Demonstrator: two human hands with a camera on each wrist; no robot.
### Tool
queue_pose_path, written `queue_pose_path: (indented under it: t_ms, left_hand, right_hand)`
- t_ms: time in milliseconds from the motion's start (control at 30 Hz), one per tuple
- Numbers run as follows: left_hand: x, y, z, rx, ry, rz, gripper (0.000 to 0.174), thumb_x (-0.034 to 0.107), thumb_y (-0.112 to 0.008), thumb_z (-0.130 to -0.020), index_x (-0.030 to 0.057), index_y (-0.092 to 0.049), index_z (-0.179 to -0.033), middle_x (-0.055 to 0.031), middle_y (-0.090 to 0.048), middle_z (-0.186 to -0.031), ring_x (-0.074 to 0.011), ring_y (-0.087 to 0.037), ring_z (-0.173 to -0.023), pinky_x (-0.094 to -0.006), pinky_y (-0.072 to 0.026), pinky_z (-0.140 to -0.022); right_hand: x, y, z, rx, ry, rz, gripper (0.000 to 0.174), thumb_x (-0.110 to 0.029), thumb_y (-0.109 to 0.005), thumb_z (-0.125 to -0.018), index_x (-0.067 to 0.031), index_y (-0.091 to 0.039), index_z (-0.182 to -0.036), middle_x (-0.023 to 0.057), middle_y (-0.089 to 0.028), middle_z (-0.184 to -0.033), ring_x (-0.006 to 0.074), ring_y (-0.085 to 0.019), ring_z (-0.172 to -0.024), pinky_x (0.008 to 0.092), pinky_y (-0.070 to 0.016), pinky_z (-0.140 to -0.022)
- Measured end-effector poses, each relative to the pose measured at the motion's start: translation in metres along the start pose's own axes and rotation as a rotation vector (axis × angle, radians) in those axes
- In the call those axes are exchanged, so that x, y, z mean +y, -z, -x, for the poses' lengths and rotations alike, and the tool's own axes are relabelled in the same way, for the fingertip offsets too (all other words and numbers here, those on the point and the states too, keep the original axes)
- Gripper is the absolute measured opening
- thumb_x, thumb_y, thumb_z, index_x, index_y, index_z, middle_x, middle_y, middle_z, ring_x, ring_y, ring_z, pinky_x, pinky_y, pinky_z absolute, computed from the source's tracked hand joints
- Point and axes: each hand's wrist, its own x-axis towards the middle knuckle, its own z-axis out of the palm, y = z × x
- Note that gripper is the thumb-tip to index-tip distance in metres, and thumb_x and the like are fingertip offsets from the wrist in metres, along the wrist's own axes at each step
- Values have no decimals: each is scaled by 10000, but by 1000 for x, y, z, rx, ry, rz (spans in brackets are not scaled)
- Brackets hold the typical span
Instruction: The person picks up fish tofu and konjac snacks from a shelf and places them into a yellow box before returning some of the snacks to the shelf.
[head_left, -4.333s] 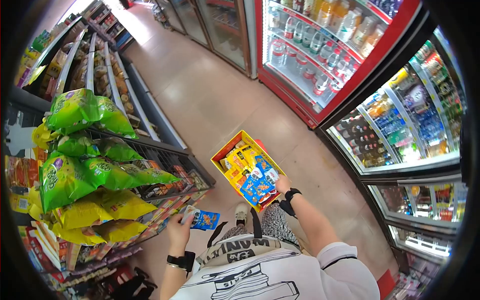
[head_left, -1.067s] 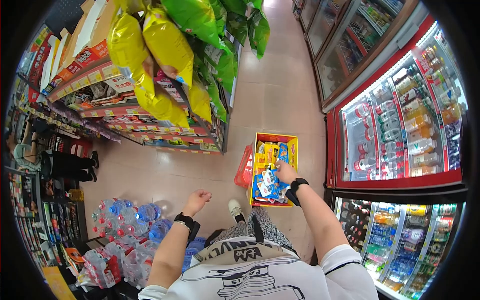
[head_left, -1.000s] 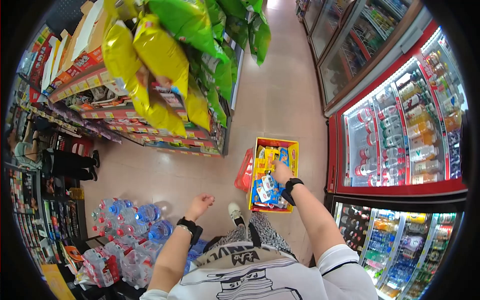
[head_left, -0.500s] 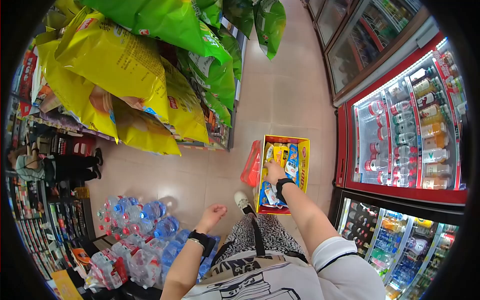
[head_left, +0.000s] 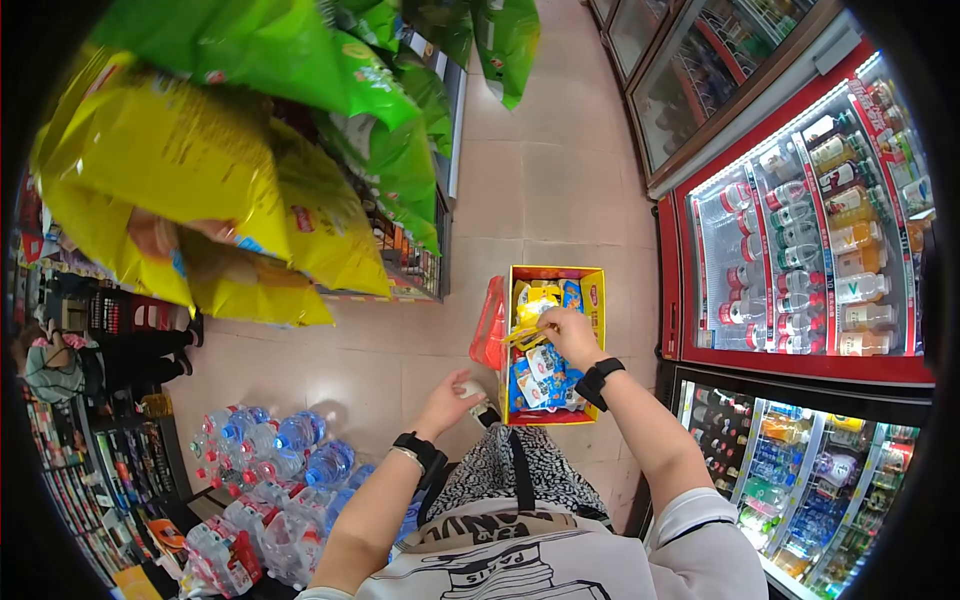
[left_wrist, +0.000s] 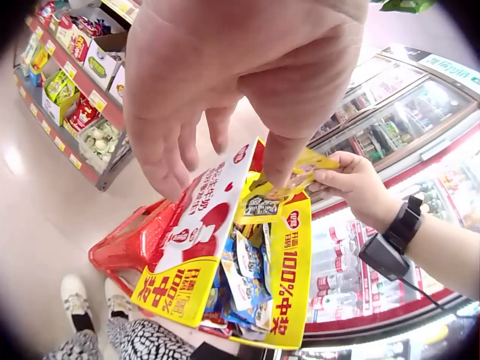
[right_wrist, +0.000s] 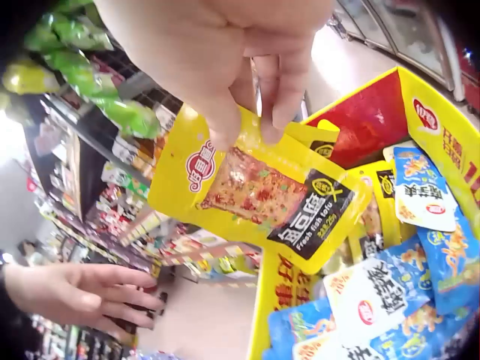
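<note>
My right hand (head_left: 572, 338) pinches a yellow fish tofu packet (right_wrist: 259, 191) by its upper edge, thumb and fingers on either side. The packet hangs above the left part of a yellow and red cardboard display box (head_left: 598, 345). Inside the box lie several blue snack packets (right_wrist: 375, 300) nearest me and other yellow packets (right_wrist: 369, 217) farther back. My left hand (head_left: 450, 402) hovers just left of the box, fingers loosely spread and holding nothing. In the left wrist view its thumb overlaps the yellow packet.
A red plastic basket (head_left: 489, 325) is beside and under the box. Large yellow chip bags (head_left: 180, 160) and green bags (head_left: 370, 90) hang from the shelf on the left. Bottled water (head_left: 290, 450) stands at lower left, lit drink fridges (head_left: 800, 260) at right. Another person (head_left: 70, 365) is far left.
Earlier my left hand held a blue packet; it is now empty and closer to the box. My right hand has gone from the blue packets to the yellow ones and lifted one out.
</note>
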Motion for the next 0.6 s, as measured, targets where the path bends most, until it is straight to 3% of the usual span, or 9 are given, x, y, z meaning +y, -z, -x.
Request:
queue_pose_path:
  t_ms: [67,100,133,200,233,300,333,400,600]
  left_hand:
    - [8,-9,-7,76,-90,-5,644,215,-749,-692,46,-447,-1235,-127,-494,-1212,-232,-521,-1033,-331,-443,-855]
    - [14,-13,-10,156,-177,-10,737,211,-782,-654,45,-410,-1268,-138,-448,-1272,-250,-499,-1077,-343,-437,-872]
    - [18,-16,-11,154,-173,-12,737,211,-782,-654,45,-410,-1268,-138,-448,-1272,-250,-499,-1077,-343,-437,-872]
    - [30,-17,-14,205,-359,-90,659,193,-790,-651,17,-473,-1202,-126,-523,-1194,-212,-535,-1030,-330,-448,-852]
    - [33,-16,-17,202,-362,-95,659,193,-790,-651,17,-473,-1202,-126,-523,-1194,-212,-535,-1030,-330,-448,-852]
    - [38,-14,-17,-172,-50,55,517,193,-758,-699,-3,-533,-1121,-82,-601,-1059,-154,-571,-931,-295,-457,-820]
    - [40,-16,-15,-175,-43,54,517,193,-758,-699,-3,-533,-1121,-82,-601,-1059,-154,-571,-931,-295,-457,-820]
    - [46,-17,-10,-173,87,102,387,188,-714,-753,-2,-571,-1058,-39,-631,-960,-111,-579,-854,-267,-458,-792]
    - [32,-23,-8,-170,53,132,327,197,-659,-807,-5,-574,-1050,-56,-632,-949,-118,-579,-839,-275,-469,-754]
  right_hand:
    - [-4,11,2,-30,-142,-274,110,-32,-653,-687,-21,-609,-788,101,-629,-765,252,-603,-697,343,-469,-636]
    - [-5,13,3,-49,-117,-359,107,-63,-667,-735,-8,-607,-804,80,-641,-719,161,-597,-607,279,-458,-546]
    - [-7,13,5,-50,-120,-363,107,-63,-667,-735,-8,-607,-804,80,-641,-719,161,-597,-607,279,-458,-546]
    - [-18,16,9,-240,-327,-704,103,-85,-653,-777,1,-597,-790,46,-623,-675,87,-571,-544,209,-430,-483]
    - [-29,23,9,-286,-334,-674,104,-98,-629,-811,-9,-577,-804,25,-602,-646,55,-564,-515,169,-415,-450]
    - [-33,16,13,-282,-360,-816,104,-98,-621,-817,-10,-565,-813,24,-600,-644,60,-569,-521,173,-423,-452]
    - [-34,13,15,-281,-388,-956,104,-98,-612,-824,-12,-554,-821,22,-597,-643,64,-575,-527,177,-432,-455]
    - [-32,9,17,-280,-390,-968,106,-102,-596,-837,-16,-535,-848,24,-598,-655,68,-586,-538,180,-443,-456]
    - [-22,-4,31,-334,-524,-966,163,-131,-575,-851,4,-534,-933,49,-613,-714,82,-589,-542,190,-456,-468]
